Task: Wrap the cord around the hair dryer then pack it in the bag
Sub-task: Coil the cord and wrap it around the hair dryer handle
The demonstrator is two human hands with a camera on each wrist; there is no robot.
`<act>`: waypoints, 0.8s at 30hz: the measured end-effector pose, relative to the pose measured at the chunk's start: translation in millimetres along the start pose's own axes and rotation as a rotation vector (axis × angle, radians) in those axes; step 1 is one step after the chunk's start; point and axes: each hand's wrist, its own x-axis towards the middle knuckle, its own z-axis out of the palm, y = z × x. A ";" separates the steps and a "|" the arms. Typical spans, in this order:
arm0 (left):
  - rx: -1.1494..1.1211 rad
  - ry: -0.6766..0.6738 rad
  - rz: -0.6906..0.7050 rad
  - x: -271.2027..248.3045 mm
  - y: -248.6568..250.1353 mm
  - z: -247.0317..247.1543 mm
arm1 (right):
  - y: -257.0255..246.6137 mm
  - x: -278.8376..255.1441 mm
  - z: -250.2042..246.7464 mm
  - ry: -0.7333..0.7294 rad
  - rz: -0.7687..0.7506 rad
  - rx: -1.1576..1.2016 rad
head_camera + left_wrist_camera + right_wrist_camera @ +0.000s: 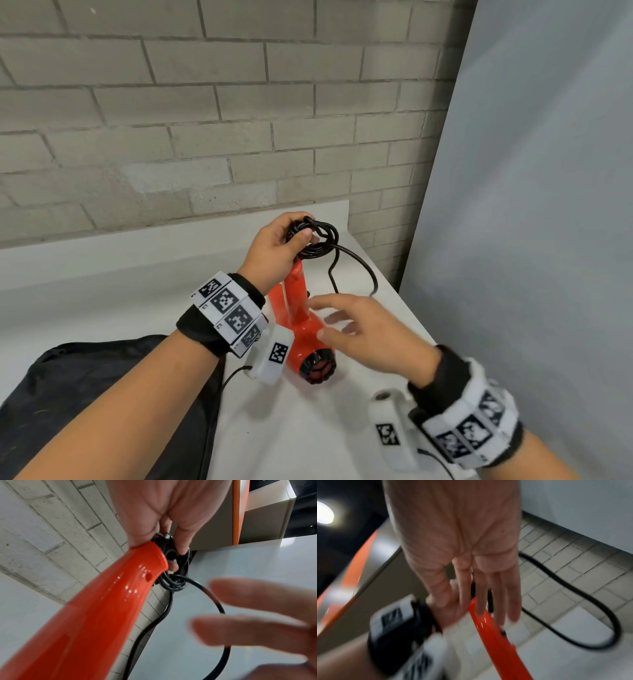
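- Head view: the left hand (274,248) grips the top of the handle of the glossy orange plastic hair dryer (301,329), its fingers curled over a bundle of coiled black rubber cord (313,240). The dryer stands nozzle-down on the white worktop (102,291). A loose tail of cord arcs down to the right. The right hand (363,329) hovers with fingers spread beside the dryer's body, holding nothing. The black fabric bag (85,394) lies at the lower left, just beside the dryer.
- Left wrist view: the fingers (180,540) pin the coils against the handle's end; the free cord loops away below, behind blurred right fingertips.
- Right wrist view: blurred; the right fingers are straight and apart, near the orange handle, with the slack cord (573,601) lying in a loop beyond.
- Judgement: wrapping is under way but unfinished. The next move calls for the right hand to catch the slack tail and wind it on while the left keeps the coils pinned.
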 end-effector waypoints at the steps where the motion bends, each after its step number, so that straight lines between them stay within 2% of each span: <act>1: 0.002 -0.018 0.001 -0.7 1.0 -0.4 | -7.3 -5.5 -14.5 -0.033 -0.012 0.089; 2: 0.001 -0.038 0.002 -1.7 2.3 -1.8 | -13.0 -8.8 -30.4 -0.015 -0.037 0.169; 4: 0.015 -0.091 -0.004 -4.2 5.3 -5.2 | -14.6 -6.5 -61.3 0.199 -0.092 0.268; 6: 0.033 -0.171 -0.013 -7.1 7.3 -9.1 | -3.5 6.9 -84.5 0.428 -0.117 0.237; 7: 0.029 -0.215 -0.018 -8.6 8.6 -10.2 | 3.7 16.9 -89.6 0.451 -0.119 0.168; 8: 0.017 -0.254 -0.018 -9.7 9.3 -11.0 | 10.5 26.5 -90.3 0.394 -0.110 0.068; 11: 0.002 -0.319 0.024 -12.3 12.2 -9.5 | 30.1 50.9 -73.8 0.058 -0.076 -0.237; 14: 0.021 -0.326 0.056 -14.1 15.3 -6.2 | 34.2 61.5 -57.9 -0.088 -0.082 -0.166; 20: 0.048 -0.298 0.051 -12.9 13.5 -7.2 | 36.7 67.7 -39.3 -0.090 -0.118 0.193; 22: 0.035 -0.266 0.030 -12.7 12.9 -8.8 | 48.3 68.2 -40.9 0.010 -0.049 0.158; 24: 0.020 -0.249 0.000 -13.6 12.7 -13.1 | 71.4 66.7 -46.4 0.120 0.123 0.009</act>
